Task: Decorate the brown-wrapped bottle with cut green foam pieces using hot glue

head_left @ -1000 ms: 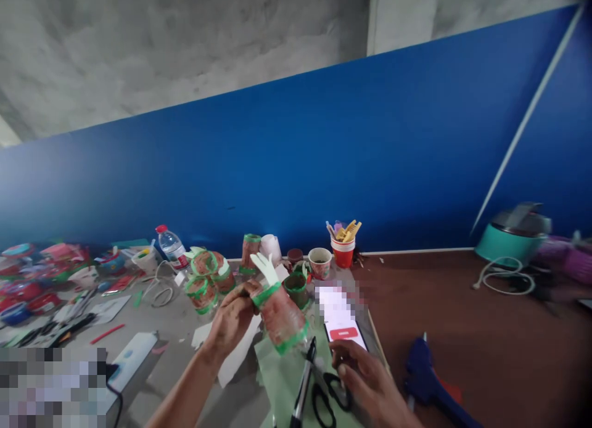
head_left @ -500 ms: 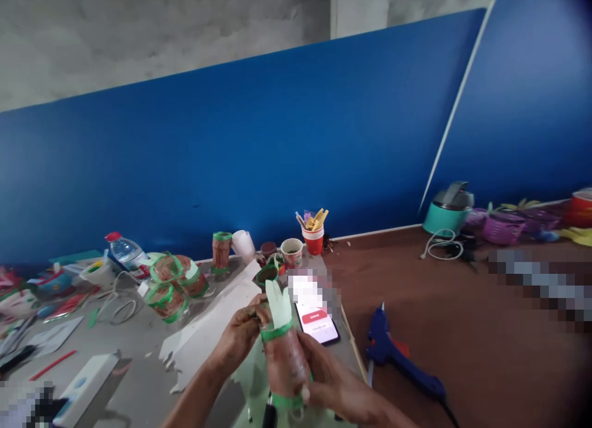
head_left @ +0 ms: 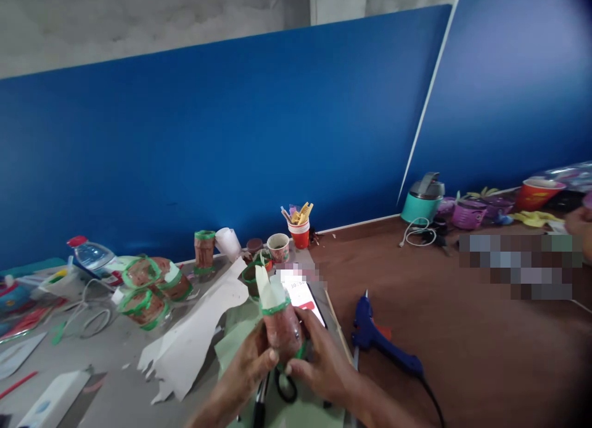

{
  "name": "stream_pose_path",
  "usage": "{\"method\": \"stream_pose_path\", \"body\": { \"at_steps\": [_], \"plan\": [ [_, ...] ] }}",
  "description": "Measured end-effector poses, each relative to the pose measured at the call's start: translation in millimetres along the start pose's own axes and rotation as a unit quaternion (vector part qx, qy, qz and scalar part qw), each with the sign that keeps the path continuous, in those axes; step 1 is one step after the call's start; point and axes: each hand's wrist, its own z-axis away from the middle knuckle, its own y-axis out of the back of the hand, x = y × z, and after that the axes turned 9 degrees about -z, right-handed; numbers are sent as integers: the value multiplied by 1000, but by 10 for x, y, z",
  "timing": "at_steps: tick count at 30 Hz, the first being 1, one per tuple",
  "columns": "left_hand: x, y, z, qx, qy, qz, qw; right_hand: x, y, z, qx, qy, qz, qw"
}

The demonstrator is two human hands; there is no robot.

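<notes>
Between both hands is a brown clay-coated plastic cup (head_left: 283, 332) with green bands at its rim and base. Pale green paper pieces (head_left: 269, 286) stand up out of its top. My left hand (head_left: 253, 357) grips its left side, thumb toward me. From the right, my right hand (head_left: 326, 357) wraps its fingers behind the cup. Below them lie a black-handled pen-like tool (head_left: 260, 403) and the black loop of a scissors-like handle (head_left: 287, 388), on green paper (head_left: 314, 409). Just behind the cup rests a phone (head_left: 306, 295) with its screen lit.
A blue glue gun (head_left: 386, 341) lies at right on the brown table. Several similar cups (head_left: 144, 308) sit at left near torn white paper (head_left: 194, 338). A red cup of tools (head_left: 300, 234) and a teal pot (head_left: 422, 200) stand along the blue partition. Another person's hand (head_left: 578, 227) shows at far right.
My left hand has come down from the paper pieces to the cup's side. The cup has tilted a little, and the view has swung right, bringing another person's hand in.
</notes>
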Motion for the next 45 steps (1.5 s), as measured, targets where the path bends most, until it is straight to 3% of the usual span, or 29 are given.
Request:
{"method": "stream_pose_path", "body": {
  "at_steps": [7,11,16,18,21,25,30,37,45],
  "plan": [
    [0,-22,-32,3,24,18,1000,69,-15,4,-12,5,100,995],
    [-73,79,-8,33,35,14,999,65,35,37,-26,34,127,991],
    [-141,394,60,193,5,36,980,20,195,-27,104,44,186,976],
    [-133,499,59,250,-36,42,967,23,237,-70,113,40,204,972],
    [-132,574,21,291,-71,60,952,69,227,-86,90,47,217,971],
    [-189,565,-33,298,-70,72,949,154,124,-23,40,37,223,973],
    [-222,527,-32,282,-67,33,956,184,70,22,24,41,229,972],
    [-291,579,9,274,-63,-47,959,190,142,-17,49,80,244,965],
    [-292,577,1,280,-56,-38,958,219,187,-50,66,112,259,957]
  ]
}}
